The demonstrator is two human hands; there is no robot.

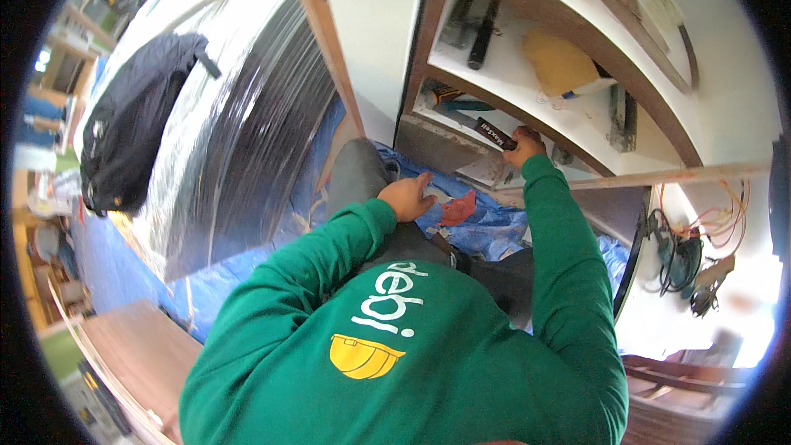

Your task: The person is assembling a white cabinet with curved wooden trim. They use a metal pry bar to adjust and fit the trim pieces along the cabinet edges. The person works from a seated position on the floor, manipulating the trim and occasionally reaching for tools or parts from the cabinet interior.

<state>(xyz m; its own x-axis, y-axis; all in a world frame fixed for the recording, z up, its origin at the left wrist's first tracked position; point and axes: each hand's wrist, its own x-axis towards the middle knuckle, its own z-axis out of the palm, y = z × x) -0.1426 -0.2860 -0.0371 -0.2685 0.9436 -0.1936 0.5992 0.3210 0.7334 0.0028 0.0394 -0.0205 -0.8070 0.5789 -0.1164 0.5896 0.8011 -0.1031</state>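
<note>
My right hand point(526, 147) is closed round one end of a tool with a black grip point(496, 133) at the lower shelf compartment. Its far end runs left beside a grey-blue part, and I cannot make out its kind. My left hand point(406, 198) rests by my bent knee, holding nothing, with its index finger stretched out. Below it a red scrap point(458, 208) lies on a blue tarp point(494, 222). The brown-edged shelf unit point(643, 49) stands just beyond my right hand. A yellow-and-black tool point(442, 94) lies inside the same compartment.
On the upper shelf are a black-handled tool point(484, 33), a tan pad point(556, 64) and a dark block-like tool point(624, 118). To the left stands a plastic-wrapped stack point(247, 132) with a black bag point(136, 128) on it. Cords point(700, 239) hang at right.
</note>
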